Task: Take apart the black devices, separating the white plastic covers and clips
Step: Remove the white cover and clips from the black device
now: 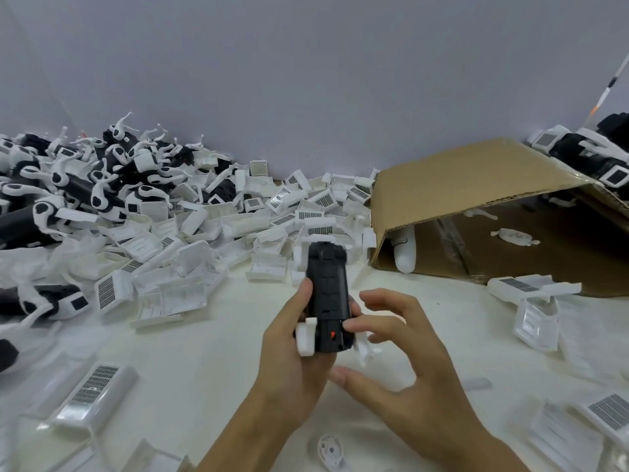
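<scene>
A cardboard box point(476, 185) lies tipped on its side at right on the white counter point(190, 362), before a grey wall point(306, 80).

One cardboard box point(476, 185); one black device point(328, 294) in hand; white covers point(238, 226) heaped, uncountable.

You wore the only camera on your head, and it looked forward and down over the counter point(190, 352) from close above. Its wide lens bent the edges of the scene. Your hands, the left hand point(292, 356) and the right hand point(405, 366), sat low in the middle, very near the lens. The wall point(306, 80) filled the upper part, straight ahead. No second view shared the scene.
</scene>
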The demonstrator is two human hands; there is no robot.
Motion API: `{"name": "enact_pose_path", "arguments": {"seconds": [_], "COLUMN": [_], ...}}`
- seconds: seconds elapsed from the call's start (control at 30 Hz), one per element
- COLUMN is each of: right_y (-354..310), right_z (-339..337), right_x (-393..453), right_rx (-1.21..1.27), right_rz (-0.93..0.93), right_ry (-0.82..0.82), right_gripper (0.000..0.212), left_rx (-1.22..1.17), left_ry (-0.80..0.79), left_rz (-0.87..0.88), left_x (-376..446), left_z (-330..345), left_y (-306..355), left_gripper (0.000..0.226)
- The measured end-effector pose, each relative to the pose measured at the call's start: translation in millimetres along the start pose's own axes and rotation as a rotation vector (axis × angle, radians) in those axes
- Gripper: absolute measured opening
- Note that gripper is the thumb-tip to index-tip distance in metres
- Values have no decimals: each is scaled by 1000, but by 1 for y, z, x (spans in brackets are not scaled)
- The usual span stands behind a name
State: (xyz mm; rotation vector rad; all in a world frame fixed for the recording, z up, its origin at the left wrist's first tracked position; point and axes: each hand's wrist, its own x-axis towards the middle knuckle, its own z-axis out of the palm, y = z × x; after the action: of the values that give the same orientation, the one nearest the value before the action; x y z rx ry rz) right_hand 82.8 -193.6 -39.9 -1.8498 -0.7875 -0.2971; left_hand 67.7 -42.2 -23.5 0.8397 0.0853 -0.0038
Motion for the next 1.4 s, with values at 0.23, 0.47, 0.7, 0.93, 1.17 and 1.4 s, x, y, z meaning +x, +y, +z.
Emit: {"name": "enact_pose_path", "arguments": {"seconds": [0.23,0.47,0.7,0.93,1.17,1.4], "right_y": [-1,-1,-3,-2,-3,-1], "right_z": [2,6,6,8,11,-2], "right_x": [0,-2,-1,-2,-3,9], "right_rx": [6,-37,-40,-9,-26,448], "right_rz": [-38,-66,-10,38,65,362], "right_ry": [22,83,122,35,83,98], "right_gripper": [26,22,27,24,22,39], "left_rx": [-88,-103,-142,-138,-154,139], "left_ry": [19,5,12,25,14,112], "left_rz": [-59,-18,-29,-42,-36,116], "left_x": [1,4,6,6,7,11], "left_z": [4,3,1,-2,-4,-3], "left_y": [-12,-14,-14,-16,-16,-8], "left_gripper": [51,46,45,47,46,40]}}
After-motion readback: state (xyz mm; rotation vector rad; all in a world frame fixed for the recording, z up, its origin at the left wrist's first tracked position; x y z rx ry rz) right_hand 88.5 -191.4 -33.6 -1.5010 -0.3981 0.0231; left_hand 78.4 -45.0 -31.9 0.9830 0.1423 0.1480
